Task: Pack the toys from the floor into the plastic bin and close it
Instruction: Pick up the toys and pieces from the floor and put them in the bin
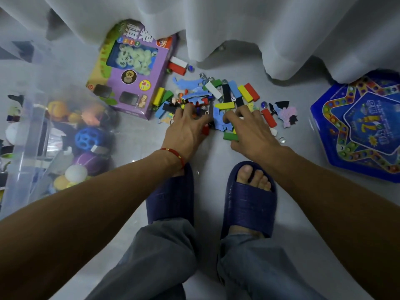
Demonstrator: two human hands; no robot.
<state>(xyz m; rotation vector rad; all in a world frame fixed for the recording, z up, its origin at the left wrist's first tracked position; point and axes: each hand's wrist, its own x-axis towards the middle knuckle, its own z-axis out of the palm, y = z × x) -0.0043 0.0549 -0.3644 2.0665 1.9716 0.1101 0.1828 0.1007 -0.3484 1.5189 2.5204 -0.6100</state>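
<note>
Toys (216, 100) lie in a loose heap on the floor (212, 152), just ahead of the person's slippers (249, 200): small wooden blocks, foam cutouts, marbles and key rings. The blocks look light and stiff, the foam floppy, and the marbles would likely roll off, so scooping from both sides seems wiser than picking singly. The left hand (186, 128) lies spread, fingers down on the heap; the right hand (251, 126) is curled over blue foam, though whether it grips anything I cannot tell. The bin (28, 131) stands to the left, part filled, its lid unseen. A purple box (132, 72) and a blue board (359, 128) flank the heap, and a curtain (238, 29) hangs behind.
</note>
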